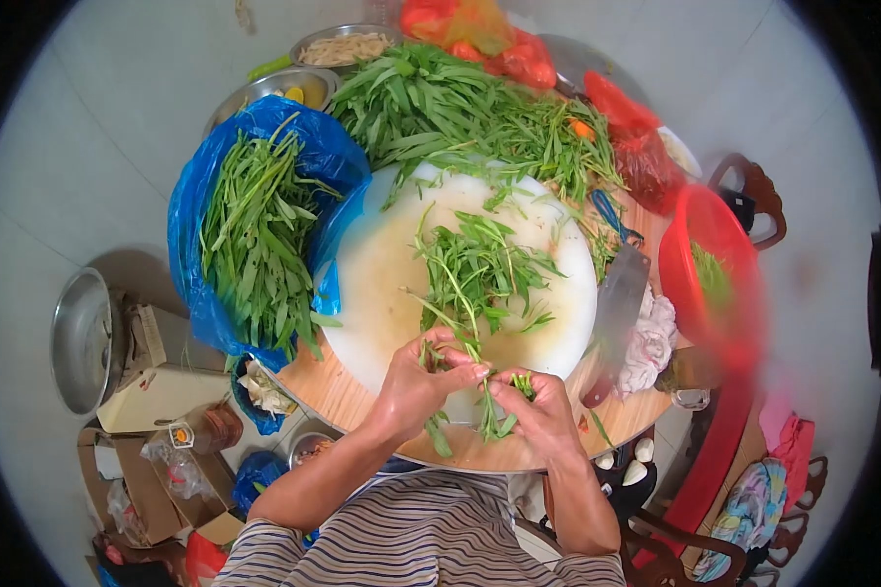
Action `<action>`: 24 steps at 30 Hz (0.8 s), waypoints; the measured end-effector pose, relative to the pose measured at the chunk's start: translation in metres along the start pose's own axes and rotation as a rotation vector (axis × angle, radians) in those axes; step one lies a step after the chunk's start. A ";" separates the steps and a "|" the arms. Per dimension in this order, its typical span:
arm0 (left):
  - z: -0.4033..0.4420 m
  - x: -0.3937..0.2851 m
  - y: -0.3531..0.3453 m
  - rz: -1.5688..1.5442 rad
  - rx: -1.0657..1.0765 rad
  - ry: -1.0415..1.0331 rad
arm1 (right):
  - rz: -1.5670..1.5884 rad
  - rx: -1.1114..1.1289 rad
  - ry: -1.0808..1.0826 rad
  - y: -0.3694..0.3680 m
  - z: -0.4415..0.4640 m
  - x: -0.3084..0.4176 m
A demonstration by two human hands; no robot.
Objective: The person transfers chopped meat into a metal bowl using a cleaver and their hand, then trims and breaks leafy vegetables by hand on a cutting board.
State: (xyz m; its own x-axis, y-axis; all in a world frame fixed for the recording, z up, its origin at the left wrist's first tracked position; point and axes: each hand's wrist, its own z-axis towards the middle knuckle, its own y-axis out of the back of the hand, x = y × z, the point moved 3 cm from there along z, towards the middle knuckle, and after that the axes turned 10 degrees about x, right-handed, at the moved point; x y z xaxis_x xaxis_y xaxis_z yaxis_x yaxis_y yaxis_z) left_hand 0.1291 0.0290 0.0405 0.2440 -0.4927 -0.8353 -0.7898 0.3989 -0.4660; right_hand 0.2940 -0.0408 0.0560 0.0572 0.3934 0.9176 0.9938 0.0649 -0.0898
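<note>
the left hand (pixel 423 380) and right hand (pixel 541 411), fingers curled nearly closed, pinched one green stem (pixel 467 331) between them; its long axis ran forward over one white board (pixel 370 284) toward one loose heap of leaves (pixel 480 256), left hand nearer. the right seemingly cupped more greens (pixel 525 385), partly hidden. one cleaver (pixel 622 308) lay rightward, one blue bag (pixel 190 240) leftward.

Left hand (pixel 421 384) and right hand (pixel 536 409) pinch close together, forearms (pixel 328 467) converging
</note>
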 end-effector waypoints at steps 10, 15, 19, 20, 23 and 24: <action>-0.027 -0.009 0.020 -0.051 0.022 0.023 | -0.258 -0.206 0.022 0.003 0.013 0.004; -0.032 -0.006 0.027 0.015 0.068 0.080 | -0.437 -0.154 0.194 -0.005 0.032 0.033; -0.033 0.001 0.027 0.063 0.125 0.112 | -0.497 -0.012 0.310 -0.026 0.063 0.030; -0.034 0.004 0.027 0.092 0.181 0.118 | -0.500 -0.007 0.313 -0.027 0.064 0.031; -0.037 0.005 0.029 -0.038 0.060 0.071 | -0.332 0.071 0.158 -0.025 0.065 0.032; -0.036 0.003 0.030 -0.041 0.057 0.064 | -0.231 0.019 0.105 -0.022 0.058 0.036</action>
State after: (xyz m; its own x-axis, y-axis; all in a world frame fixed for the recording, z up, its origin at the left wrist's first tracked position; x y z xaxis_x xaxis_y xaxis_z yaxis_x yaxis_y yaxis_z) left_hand 0.0855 0.0116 0.0345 0.2371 -0.5571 -0.7959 -0.7461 0.4202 -0.5165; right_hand 0.2686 0.0252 0.0684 -0.1607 0.2693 0.9496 0.9798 0.1598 0.1205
